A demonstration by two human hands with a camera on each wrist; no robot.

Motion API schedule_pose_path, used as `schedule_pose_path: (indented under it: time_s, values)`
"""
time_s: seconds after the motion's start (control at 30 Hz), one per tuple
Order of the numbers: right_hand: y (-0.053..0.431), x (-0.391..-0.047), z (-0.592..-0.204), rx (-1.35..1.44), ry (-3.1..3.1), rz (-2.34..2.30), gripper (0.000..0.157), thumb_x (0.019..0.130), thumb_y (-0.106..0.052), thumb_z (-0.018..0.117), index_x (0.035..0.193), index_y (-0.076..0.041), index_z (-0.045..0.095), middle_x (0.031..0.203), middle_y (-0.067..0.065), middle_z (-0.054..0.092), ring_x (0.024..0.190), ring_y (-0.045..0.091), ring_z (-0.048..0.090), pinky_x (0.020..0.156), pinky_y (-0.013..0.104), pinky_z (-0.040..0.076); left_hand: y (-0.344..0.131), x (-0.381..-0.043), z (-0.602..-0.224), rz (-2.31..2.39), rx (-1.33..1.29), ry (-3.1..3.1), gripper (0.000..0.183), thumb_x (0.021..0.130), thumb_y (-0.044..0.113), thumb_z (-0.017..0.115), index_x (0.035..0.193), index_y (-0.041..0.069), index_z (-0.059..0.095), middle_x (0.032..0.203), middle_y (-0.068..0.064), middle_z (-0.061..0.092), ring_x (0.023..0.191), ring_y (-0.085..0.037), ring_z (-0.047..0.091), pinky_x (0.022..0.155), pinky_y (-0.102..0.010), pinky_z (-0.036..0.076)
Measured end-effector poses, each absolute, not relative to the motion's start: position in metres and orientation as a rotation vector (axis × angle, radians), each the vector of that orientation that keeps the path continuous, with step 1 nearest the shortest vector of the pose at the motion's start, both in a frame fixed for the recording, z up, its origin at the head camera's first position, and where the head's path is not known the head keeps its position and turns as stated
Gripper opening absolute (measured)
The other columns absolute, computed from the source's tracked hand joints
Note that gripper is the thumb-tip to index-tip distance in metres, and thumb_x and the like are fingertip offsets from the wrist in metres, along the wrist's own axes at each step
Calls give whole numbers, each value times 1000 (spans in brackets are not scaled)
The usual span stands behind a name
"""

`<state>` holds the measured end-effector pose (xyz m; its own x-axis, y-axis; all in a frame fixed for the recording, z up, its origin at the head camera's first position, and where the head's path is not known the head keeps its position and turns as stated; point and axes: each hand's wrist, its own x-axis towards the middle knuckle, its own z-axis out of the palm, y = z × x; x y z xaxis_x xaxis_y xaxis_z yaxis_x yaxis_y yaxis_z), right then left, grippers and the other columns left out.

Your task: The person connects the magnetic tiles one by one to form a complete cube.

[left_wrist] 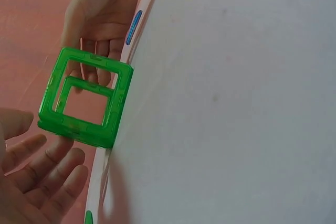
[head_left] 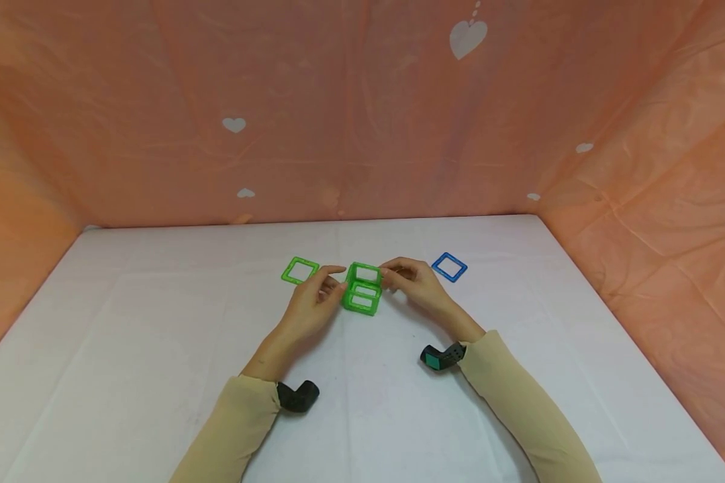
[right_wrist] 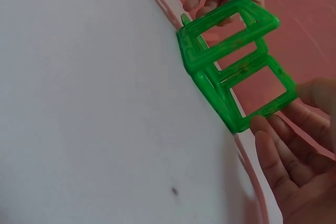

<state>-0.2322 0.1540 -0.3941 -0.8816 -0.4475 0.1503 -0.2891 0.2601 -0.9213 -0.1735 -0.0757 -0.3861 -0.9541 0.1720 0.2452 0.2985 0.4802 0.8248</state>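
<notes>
Right hand [head_left: 418,284] pinches green plastic square-frame structure [head_left: 364,284] toward far edge of white table [head_left: 157,335]; left hand [head_left: 311,302] touches it, fingers apart.

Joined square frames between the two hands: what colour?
The joined square frames are green throughout; they show best in the right wrist view.

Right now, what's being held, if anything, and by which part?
The right hand holds the green frame structure by its right edge; whether the left hand grips or merely touches it can't be told.
</notes>
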Motion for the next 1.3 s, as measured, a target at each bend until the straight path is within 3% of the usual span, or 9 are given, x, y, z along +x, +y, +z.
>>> schedule_pose_path:
  time_s: [0.3, 0.63, 0.97, 1.3]
  values:
    - [150, -233, -398, -652, 2361, -1722, 28, 96, -15, 58, 119, 2, 60, 111, 21, 66, 95, 30, 67, 82, 31, 54, -76, -174, -385, -1511, -463, -2616, 42, 96, 15, 58, 137, 7, 50, 91, -11, 66, 76, -15, 57, 70, -26, 46]
    - [149, -233, -401, -678, 2364, -1711, 32, 96, -9, 57, 125, 5, 56, 112, 25, 61, 96, 39, 65, 84, 39, 54, -77, -175, -387, -1444, -501, -2607, 45, 96, 18, 58, 139, 5, 49, 100, -15, 62, 80, -20, 58, 73, -31, 48]
    - [150, -230, -396, -672, 2404, -1682, 32, 96, -5, 55, 124, 9, 55, 114, 29, 61, 100, 43, 62, 85, 46, 52, -75, -176, -389, -1387, -477, -2547, 51, 94, 17, 62, 140, 3, 47, 126, -21, 51, 88, -28, 56, 79, -40, 47]
    - [157, -231, -401, -606, 2537, -1660, 31, 96, -16, 60, 121, 2, 61, 113, 19, 65, 98, 31, 64, 77, 27, 53, -76, -176, -388, -1426, -537, -2609, 48, 96, 19, 58, 141, 6, 46, 137, -16, 49, 98, -29, 58, 85, -46, 49]
